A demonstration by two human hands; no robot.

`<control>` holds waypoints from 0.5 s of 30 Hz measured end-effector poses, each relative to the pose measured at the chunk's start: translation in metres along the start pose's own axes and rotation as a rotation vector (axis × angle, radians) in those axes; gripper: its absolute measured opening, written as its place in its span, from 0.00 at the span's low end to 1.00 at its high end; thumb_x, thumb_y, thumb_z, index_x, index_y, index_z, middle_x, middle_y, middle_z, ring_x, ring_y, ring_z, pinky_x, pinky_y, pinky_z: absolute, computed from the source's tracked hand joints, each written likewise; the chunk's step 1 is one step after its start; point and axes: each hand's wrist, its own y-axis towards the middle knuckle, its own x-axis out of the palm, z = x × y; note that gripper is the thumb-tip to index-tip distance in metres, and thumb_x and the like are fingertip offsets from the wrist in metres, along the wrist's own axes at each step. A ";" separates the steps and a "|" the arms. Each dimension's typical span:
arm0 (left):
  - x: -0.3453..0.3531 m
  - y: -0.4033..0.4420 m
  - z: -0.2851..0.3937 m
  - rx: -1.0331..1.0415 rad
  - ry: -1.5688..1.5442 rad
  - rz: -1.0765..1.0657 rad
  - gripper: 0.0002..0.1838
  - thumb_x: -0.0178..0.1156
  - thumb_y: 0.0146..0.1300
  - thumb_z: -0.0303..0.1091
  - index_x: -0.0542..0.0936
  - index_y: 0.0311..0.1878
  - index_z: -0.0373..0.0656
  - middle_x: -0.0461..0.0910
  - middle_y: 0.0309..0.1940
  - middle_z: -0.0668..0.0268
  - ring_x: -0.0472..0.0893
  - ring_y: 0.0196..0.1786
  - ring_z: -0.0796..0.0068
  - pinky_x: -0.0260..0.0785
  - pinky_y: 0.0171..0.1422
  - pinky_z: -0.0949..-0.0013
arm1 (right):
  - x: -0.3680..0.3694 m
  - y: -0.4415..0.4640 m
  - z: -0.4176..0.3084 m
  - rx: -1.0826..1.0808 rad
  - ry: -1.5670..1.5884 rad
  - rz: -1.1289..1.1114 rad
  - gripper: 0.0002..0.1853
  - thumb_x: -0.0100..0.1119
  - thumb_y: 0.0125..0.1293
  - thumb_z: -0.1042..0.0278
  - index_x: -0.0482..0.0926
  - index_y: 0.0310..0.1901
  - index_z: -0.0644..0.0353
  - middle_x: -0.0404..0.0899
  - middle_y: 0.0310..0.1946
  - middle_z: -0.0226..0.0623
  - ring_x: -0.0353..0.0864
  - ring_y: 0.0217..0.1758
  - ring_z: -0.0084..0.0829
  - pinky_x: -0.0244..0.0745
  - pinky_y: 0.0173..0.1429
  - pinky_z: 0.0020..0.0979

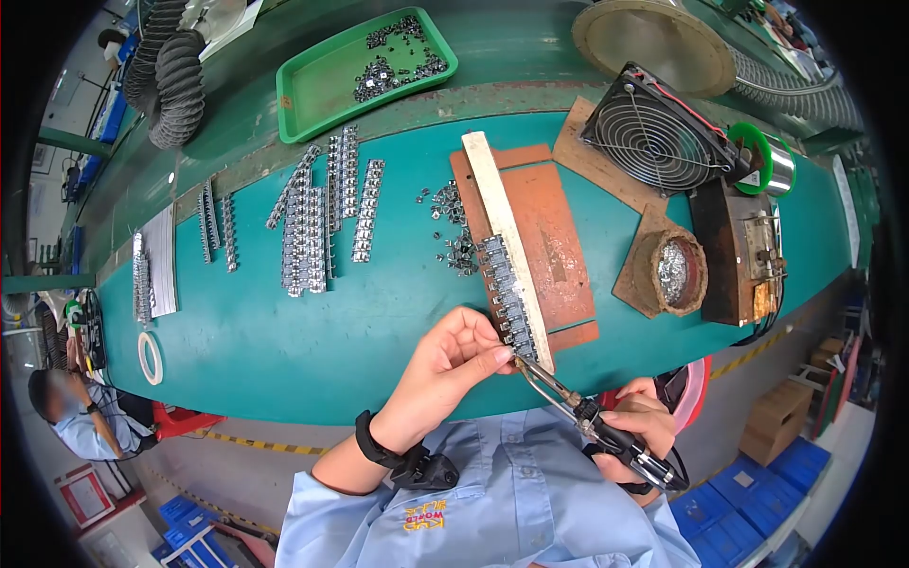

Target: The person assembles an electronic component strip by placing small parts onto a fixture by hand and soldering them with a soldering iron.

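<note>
My right hand (641, 426) is wrapped round the black handle of a soldering iron (615, 437) with a thin metal feed tube along its side. Its tip reaches the near end of a row of small metal-and-black components (507, 298) set along a pale wooden bar (511, 227). Close to that tip, my left hand (453, 364) has thumb and forefinger pinched together at the last component; what they grip is too small to make out. Under the bar lies a reddish-brown board (559, 246). Loose small metal parts (459, 251) are scattered left of the bar.
Several component strips (308, 237) lie on the green mat at left, with a tape roll (150, 358). A green tray (312, 90) of small parts stands behind. At right are a fan (658, 133), a solder spool (772, 161), a round pot (677, 273) and a metal box (724, 251).
</note>
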 end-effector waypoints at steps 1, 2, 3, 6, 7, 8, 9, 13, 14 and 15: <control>0.000 0.000 0.000 0.000 0.001 0.003 0.07 0.56 0.58 0.25 0.67 0.36 0.41 0.75 0.30 0.68 0.76 0.36 0.81 0.67 0.44 0.79 | -0.001 0.000 0.000 0.003 0.001 -0.006 0.19 0.68 0.41 0.62 0.76 0.35 0.61 0.76 0.16 0.30 0.71 0.17 0.25 0.65 0.38 0.31; 0.000 0.000 0.000 0.001 0.003 0.005 0.07 0.56 0.58 0.25 0.67 0.36 0.41 0.75 0.30 0.68 0.76 0.36 0.81 0.67 0.44 0.79 | -0.001 -0.001 0.000 0.005 0.003 -0.013 0.19 0.68 0.41 0.62 0.76 0.35 0.61 0.76 0.16 0.30 0.71 0.17 0.25 0.65 0.38 0.31; 0.000 0.000 0.000 0.002 0.005 0.004 0.07 0.56 0.58 0.25 0.67 0.36 0.41 0.75 0.30 0.68 0.76 0.36 0.81 0.67 0.44 0.79 | -0.001 -0.001 0.000 0.007 0.004 -0.019 0.20 0.68 0.41 0.61 0.76 0.35 0.61 0.76 0.16 0.30 0.71 0.17 0.25 0.65 0.37 0.31; 0.000 0.000 0.000 -0.002 0.015 0.003 0.07 0.56 0.58 0.25 0.67 0.36 0.41 0.75 0.30 0.68 0.76 0.35 0.81 0.67 0.43 0.79 | 0.000 -0.001 -0.001 0.007 -0.007 0.040 0.20 0.68 0.41 0.61 0.76 0.35 0.61 0.76 0.16 0.30 0.71 0.17 0.25 0.65 0.38 0.31; 0.000 0.000 0.000 -0.001 0.016 0.003 0.07 0.56 0.58 0.25 0.67 0.36 0.41 0.75 0.30 0.68 0.76 0.35 0.81 0.67 0.43 0.79 | 0.001 -0.001 -0.001 0.009 -0.012 0.067 0.20 0.68 0.41 0.61 0.76 0.36 0.61 0.76 0.16 0.30 0.71 0.17 0.25 0.65 0.38 0.31; 0.000 0.000 0.000 -0.003 0.018 0.004 0.07 0.56 0.58 0.25 0.67 0.36 0.41 0.75 0.30 0.68 0.76 0.35 0.81 0.67 0.43 0.79 | 0.000 -0.001 -0.001 0.008 -0.011 0.067 0.20 0.68 0.41 0.61 0.76 0.36 0.61 0.76 0.16 0.30 0.71 0.17 0.25 0.65 0.38 0.31; 0.000 0.000 0.000 -0.004 0.019 0.006 0.07 0.56 0.58 0.25 0.67 0.35 0.41 0.75 0.30 0.68 0.76 0.35 0.81 0.67 0.43 0.79 | 0.000 -0.001 -0.001 0.009 -0.012 0.070 0.20 0.68 0.41 0.60 0.76 0.35 0.61 0.76 0.17 0.30 0.71 0.17 0.25 0.64 0.38 0.31; 0.000 0.000 -0.001 -0.004 0.027 0.008 0.06 0.56 0.58 0.24 0.67 0.36 0.41 0.75 0.29 0.68 0.76 0.35 0.80 0.67 0.43 0.78 | -0.002 -0.002 -0.001 0.014 -0.007 0.063 0.20 0.68 0.40 0.60 0.76 0.35 0.61 0.76 0.17 0.30 0.71 0.17 0.25 0.64 0.38 0.31; 0.000 0.000 -0.001 -0.003 0.030 0.009 0.06 0.55 0.58 0.24 0.67 0.36 0.41 0.75 0.29 0.68 0.76 0.35 0.80 0.67 0.43 0.78 | -0.002 -0.002 0.000 0.017 0.002 0.049 0.20 0.68 0.40 0.60 0.76 0.35 0.61 0.76 0.17 0.30 0.71 0.17 0.25 0.64 0.38 0.31; 0.000 0.000 -0.001 -0.003 0.031 0.009 0.06 0.55 0.58 0.24 0.67 0.36 0.41 0.75 0.29 0.68 0.76 0.35 0.80 0.67 0.43 0.78 | -0.001 -0.002 0.000 0.021 0.012 0.036 0.20 0.68 0.40 0.60 0.76 0.35 0.61 0.76 0.17 0.30 0.71 0.17 0.25 0.64 0.38 0.31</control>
